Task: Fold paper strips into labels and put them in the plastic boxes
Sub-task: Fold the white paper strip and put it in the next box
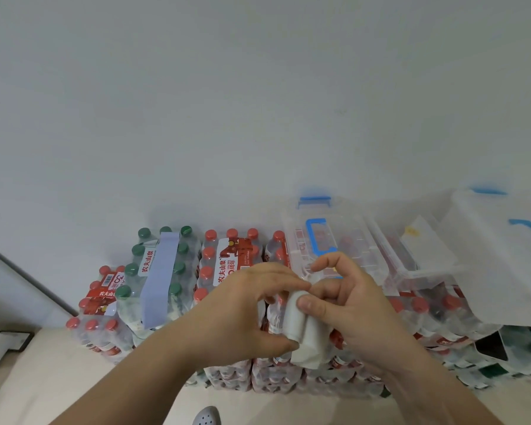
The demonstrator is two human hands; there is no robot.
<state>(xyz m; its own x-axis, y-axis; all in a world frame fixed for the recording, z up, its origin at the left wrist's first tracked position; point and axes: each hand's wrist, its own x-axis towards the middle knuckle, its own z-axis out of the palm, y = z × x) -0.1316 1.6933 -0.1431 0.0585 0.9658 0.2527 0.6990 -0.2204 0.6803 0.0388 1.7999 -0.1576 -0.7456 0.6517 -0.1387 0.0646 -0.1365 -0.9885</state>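
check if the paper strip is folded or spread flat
Folded: the paper strip is doubled over, pinched between the left hand and right hand.

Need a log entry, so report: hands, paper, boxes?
Left hand and right hand both grip the paper. Paper part-folded, held in the air, not boxed. Plastic boxes just behind, on bottle packs; nothing in the way.
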